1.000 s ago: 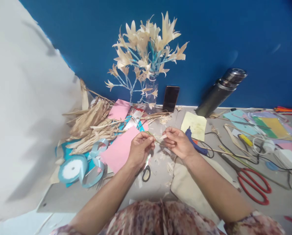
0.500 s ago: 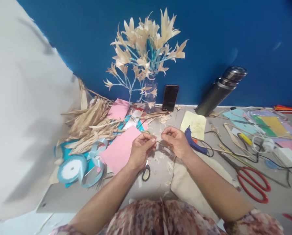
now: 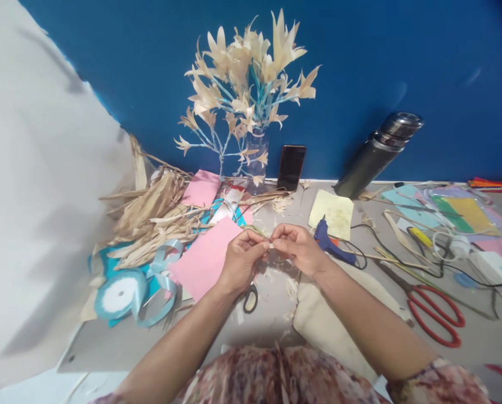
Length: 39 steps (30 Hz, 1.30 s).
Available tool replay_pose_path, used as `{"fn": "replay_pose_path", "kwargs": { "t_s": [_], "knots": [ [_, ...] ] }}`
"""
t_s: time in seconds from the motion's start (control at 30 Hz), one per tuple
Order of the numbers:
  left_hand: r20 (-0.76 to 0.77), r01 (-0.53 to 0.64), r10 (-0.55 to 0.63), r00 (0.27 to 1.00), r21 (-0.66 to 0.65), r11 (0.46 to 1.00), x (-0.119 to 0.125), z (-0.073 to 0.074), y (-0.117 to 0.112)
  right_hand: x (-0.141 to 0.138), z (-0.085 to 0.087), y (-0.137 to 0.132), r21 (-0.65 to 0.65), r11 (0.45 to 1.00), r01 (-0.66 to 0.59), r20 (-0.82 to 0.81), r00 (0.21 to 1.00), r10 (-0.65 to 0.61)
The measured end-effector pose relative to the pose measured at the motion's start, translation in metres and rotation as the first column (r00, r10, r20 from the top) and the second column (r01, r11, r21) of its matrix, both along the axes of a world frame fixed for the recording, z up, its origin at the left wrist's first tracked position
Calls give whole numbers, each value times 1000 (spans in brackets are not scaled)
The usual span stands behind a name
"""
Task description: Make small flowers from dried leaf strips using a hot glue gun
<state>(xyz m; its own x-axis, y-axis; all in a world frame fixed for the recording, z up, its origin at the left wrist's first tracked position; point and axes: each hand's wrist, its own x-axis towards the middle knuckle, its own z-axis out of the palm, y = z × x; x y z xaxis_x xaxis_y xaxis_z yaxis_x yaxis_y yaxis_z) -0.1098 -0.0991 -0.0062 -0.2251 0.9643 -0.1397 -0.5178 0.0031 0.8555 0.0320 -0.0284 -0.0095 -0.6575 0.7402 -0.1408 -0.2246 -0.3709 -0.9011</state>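
Note:
My left hand (image 3: 240, 259) and my right hand (image 3: 298, 247) meet above the grey table (image 3: 120, 336), fingertips pinched together on a small pale strip of dried husk (image 3: 270, 244). A thin greenish stem runs from the pinch back toward the left. Under my left hand lie small black-handled scissors (image 3: 250, 298) and a pink paper sheet (image 3: 204, 258). A blue glue gun (image 3: 333, 247) rests just right of my right hand.
A vase of husk flowers (image 3: 246, 90), a phone (image 3: 291, 167) and a dark flask (image 3: 375, 154) stand against the blue wall. Dried husks (image 3: 154, 216) and blue ribbon spool (image 3: 118, 294) lie left. Red scissors (image 3: 434, 311), cables and coloured papers fill the right.
My hands have drawn closer together, the fingertips now meeting on the strip. The view has shifted slightly.

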Motion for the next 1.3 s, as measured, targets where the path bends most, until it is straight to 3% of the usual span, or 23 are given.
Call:
{"fn": "replay_pose_path", "kwargs": {
  "t_s": [0.17, 0.3, 0.43, 0.6, 0.77, 1.03, 1.3],
  "knots": [
    [146, 63, -66, 987, 23, 998, 1, 2, -1, 1, -2, 3, -180, 969, -167, -159, 977, 139],
    [188, 72, -73, 979, 13, 997, -1, 5, -1, 4, 2, 7, -200, 967, -160, -233, 966, 111],
    [160, 33, -38, 986, 34, 999, -3, 5, 0, 8, 7, 8, -80, 996, -40, -181, 983, 25],
    [100, 12, -16, 995, 45, 999, -2, 5, -1, 4, 2, 3, 101, 995, 11, -12, 1000, -10],
    [175, 118, -119, 977, 15, 993, -3, 11, -4, 2, -3, 1, 136, 989, 61, 6, 998, -62],
    [239, 112, -107, 965, -4, 994, -9, 11, -3, 3, 4, 2, 193, 977, 95, 51, 993, -107],
    [-4, 47, -47, 999, 12, 999, -5, 6, -3, 1, -1, 0, 336, 939, 67, 120, 986, -114]
  ]
}}
